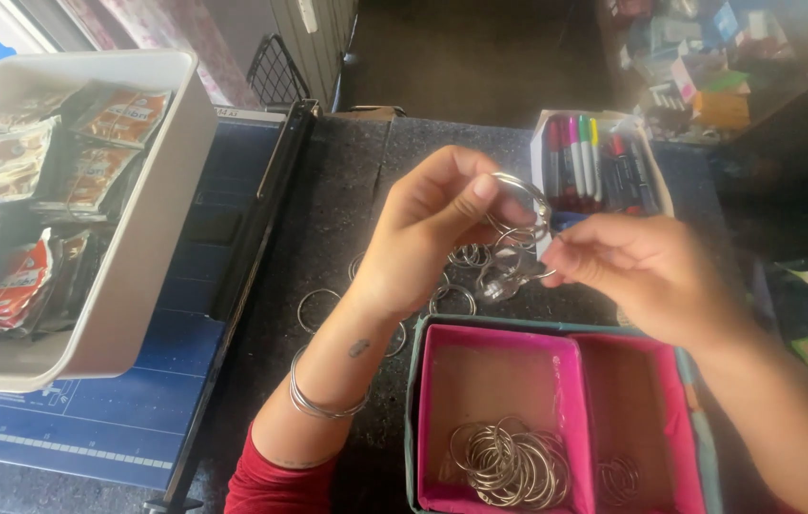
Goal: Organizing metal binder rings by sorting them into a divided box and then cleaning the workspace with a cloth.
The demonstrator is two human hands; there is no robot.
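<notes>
From my feed it's a dark speckled stone counter [347,181], pretty dim overall. A blue cutting mat [137,400] sits on the left side with a white tray [152,238] resting on it. Bright daylight comes in at the top left from a window [4,29]. Messy shelves [709,67] fill the top right, with dark floor [480,57] behind the counter.

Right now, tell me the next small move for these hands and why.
Probably work the ring pinched in the left hand free of the linked metal rings while the right hand steadies the cluster. Both hands hold it above the dark table, where loose rings lie, and the pink box below already holds a pile of single rings.
</notes>
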